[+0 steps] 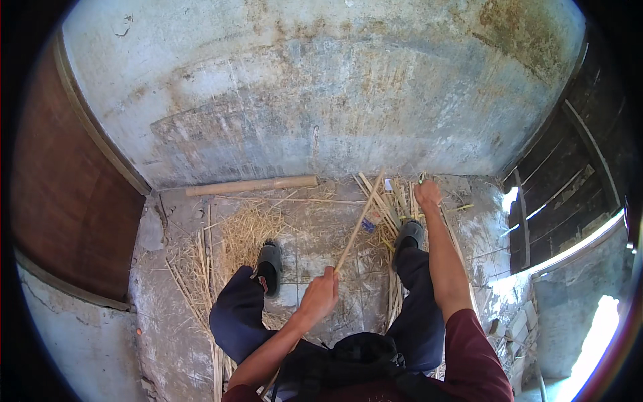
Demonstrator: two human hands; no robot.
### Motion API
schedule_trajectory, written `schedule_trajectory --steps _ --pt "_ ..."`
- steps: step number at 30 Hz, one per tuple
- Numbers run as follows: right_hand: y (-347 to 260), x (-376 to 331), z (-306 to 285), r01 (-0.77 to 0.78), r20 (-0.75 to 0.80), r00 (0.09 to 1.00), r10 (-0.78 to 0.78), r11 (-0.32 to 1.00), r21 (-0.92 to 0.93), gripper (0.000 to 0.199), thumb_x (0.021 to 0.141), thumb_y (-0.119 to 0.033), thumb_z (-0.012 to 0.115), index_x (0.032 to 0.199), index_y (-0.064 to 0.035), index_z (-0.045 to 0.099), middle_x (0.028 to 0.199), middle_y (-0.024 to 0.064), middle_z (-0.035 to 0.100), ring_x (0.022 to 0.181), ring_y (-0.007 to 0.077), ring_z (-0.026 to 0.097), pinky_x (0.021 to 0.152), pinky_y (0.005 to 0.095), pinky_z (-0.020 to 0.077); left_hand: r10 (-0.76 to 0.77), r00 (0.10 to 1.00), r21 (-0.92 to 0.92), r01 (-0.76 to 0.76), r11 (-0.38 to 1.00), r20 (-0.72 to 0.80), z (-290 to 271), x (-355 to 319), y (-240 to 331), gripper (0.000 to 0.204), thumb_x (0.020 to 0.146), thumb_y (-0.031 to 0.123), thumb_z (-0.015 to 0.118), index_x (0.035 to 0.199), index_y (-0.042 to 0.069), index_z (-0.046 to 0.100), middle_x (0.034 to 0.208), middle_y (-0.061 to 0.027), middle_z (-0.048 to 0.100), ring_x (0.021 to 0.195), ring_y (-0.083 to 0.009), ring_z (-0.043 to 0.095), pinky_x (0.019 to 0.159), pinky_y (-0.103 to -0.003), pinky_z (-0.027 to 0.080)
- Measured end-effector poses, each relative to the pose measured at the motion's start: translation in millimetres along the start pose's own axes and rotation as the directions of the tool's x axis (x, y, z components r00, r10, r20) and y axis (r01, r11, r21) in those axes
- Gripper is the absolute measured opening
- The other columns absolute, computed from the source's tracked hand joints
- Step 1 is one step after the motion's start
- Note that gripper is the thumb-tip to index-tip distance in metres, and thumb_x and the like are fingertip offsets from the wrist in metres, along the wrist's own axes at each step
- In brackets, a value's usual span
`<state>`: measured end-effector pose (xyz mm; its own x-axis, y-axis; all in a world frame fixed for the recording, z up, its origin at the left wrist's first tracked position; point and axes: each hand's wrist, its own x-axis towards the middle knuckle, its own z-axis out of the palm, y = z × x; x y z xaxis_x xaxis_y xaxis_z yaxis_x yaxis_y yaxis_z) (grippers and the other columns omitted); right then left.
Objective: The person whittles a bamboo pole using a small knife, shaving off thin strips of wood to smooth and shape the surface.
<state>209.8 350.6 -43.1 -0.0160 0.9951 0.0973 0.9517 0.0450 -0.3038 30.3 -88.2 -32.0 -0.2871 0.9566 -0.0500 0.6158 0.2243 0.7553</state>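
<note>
My left hand is closed around a long, pale bamboo strip in front of my body. The strip slants away from me and to the right, its far end above the cut strips by the wall. My right arm is stretched forward, and my right hand is closed at the right side of a bundle of bamboo strips. A small greenish, dark-edged thing shows at its fingers, too small to name. My right shoe stands at the near part of this bundle.
A thick bamboo pole lies along the foot of the stained wall. Pale shavings and more strips lie left of my left shoe. A brown door panel stands left, dark planks right, broken bricks lower right.
</note>
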Motion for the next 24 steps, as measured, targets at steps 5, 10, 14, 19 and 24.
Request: schedule_trajectory --steps 5,10,14,19,24 --pt "-4 -1 7 -0.005 0.179 0.984 -0.003 0.999 0.045 0.058 0.092 -0.033 0.065 0.139 0.0000 0.065 0.138 0.0332 0.068 0.129 0.0505 0.066 0.112 0.0577 0.0504 -0.025 0.999 -0.105 0.020 0.994 -0.049 -14 17 -16 0.026 0.114 0.022 0.049 0.116 -0.003 0.054 0.072 -0.0313 0.065 0.071 -0.0577 0.065 0.066 -0.066 0.051" --pt "-12 11 4 0.105 0.100 0.984 -0.146 0.937 0.333 0.063 0.098 -0.042 0.064 0.144 -0.0021 0.048 0.133 0.0306 0.070 0.128 0.0481 0.066 0.109 0.0551 0.0499 -0.078 0.993 -0.568 0.114 0.815 0.088 -10 36 -38 0.031 0.117 0.032 0.049 0.120 0.002 0.057 0.072 -0.0049 0.056 0.048 -0.0238 0.051 0.048 -0.042 0.043" --pt "-36 -15 -22 0.259 0.041 0.944 -0.326 0.816 0.517 0.039 0.104 -0.034 0.057 0.131 -0.0068 0.049 0.099 0.0262 0.073 0.100 0.0477 0.072 0.088 0.0570 0.0510 -0.157 0.927 -0.763 0.371 0.529 0.342 -40 40 10 0.032 0.120 0.035 0.042 0.122 0.007 0.058 0.074 0.0076 0.038 0.051 -0.0022 0.032 0.044 -0.024 0.027" --pt "-81 -95 -81 0.428 -0.067 0.847 -0.527 0.601 0.675 0.023 0.106 -0.021 0.056 0.125 -0.0090 0.051 0.083 0.0200 0.067 0.079 0.0413 0.067 0.075 0.0512 0.0489 -0.138 0.907 -0.813 0.418 0.406 0.397 -55 47 32 0.036 0.120 0.037 0.037 0.123 0.006 0.056 0.073 0.0055 0.040 0.047 -0.0034 0.032 0.041 -0.023 0.028" --pt "-91 -155 -106 0.553 -0.103 0.734 -0.671 0.503 0.664 0.019 0.106 -0.017 0.062 0.121 -0.0072 0.055 0.084 0.0183 0.066 0.076 0.0383 0.066 0.073 0.0473 0.0491 -0.041 0.903 -0.852 0.417 0.317 0.427 -56 54 37 0.037 0.120 0.038 0.038 0.123 0.005 0.056 0.072 0.0046 0.041 0.046 -0.0035 0.032 0.039 -0.023 0.029"
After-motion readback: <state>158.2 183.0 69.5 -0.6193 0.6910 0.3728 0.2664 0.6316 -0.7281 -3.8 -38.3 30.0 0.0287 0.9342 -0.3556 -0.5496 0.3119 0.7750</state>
